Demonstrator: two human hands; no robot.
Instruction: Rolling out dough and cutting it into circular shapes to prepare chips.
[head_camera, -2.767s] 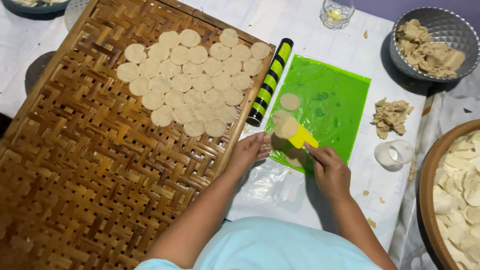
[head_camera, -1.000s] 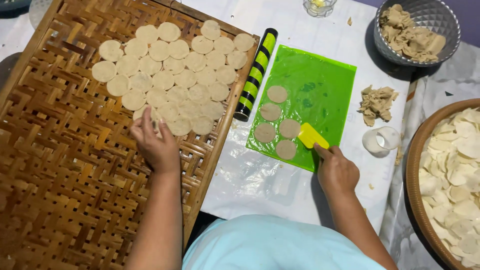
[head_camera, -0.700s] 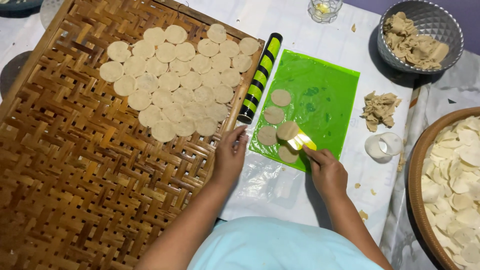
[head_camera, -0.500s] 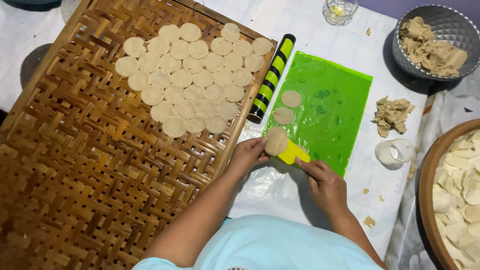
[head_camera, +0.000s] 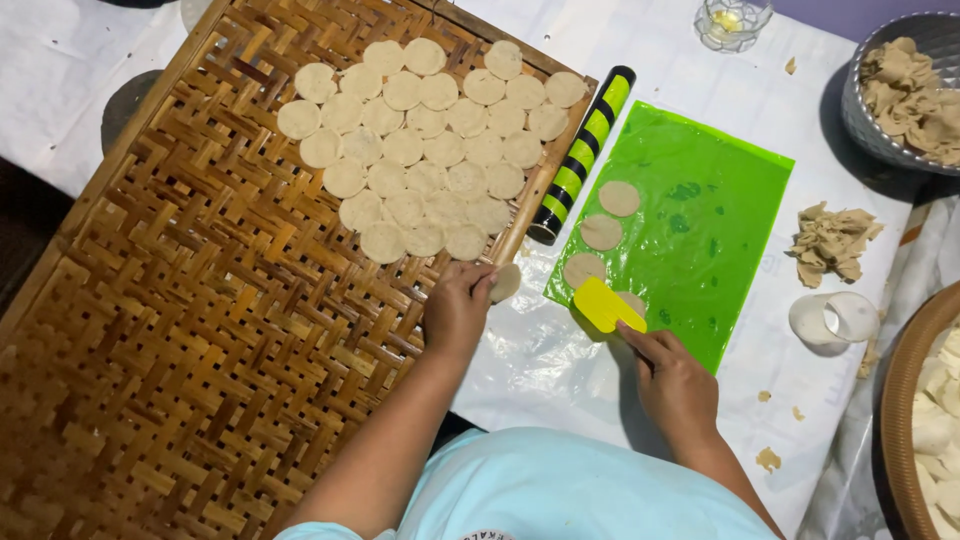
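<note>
My left hand (head_camera: 457, 308) holds a thin round dough disc (head_camera: 506, 282) at the right edge of the woven bamboo tray (head_camera: 200, 330). Several dough discs (head_camera: 425, 150) lie in rows on the far part of that tray. My right hand (head_camera: 677, 385) grips a yellow scraper (head_camera: 607, 305), its blade on the near left corner of the green plastic sheet (head_camera: 710, 220), over a dough disc (head_camera: 632, 301). Three more discs (head_camera: 602, 232) lie in a line on the sheet's left side.
A black and yellow-green rolling pin (head_camera: 582, 152) lies between tray and sheet. Dough scraps (head_camera: 830, 238) and a round cutter (head_camera: 828, 320) sit to the right. A metal bowl of scraps (head_camera: 905, 90) stands far right, a small glass (head_camera: 732, 20) at the back, a wooden bowl (head_camera: 925, 420) of discs at right.
My left hand has carried a disc off the scraper toward the tray edge. The scraper has gone back down onto the green sheet, at another disc.
</note>
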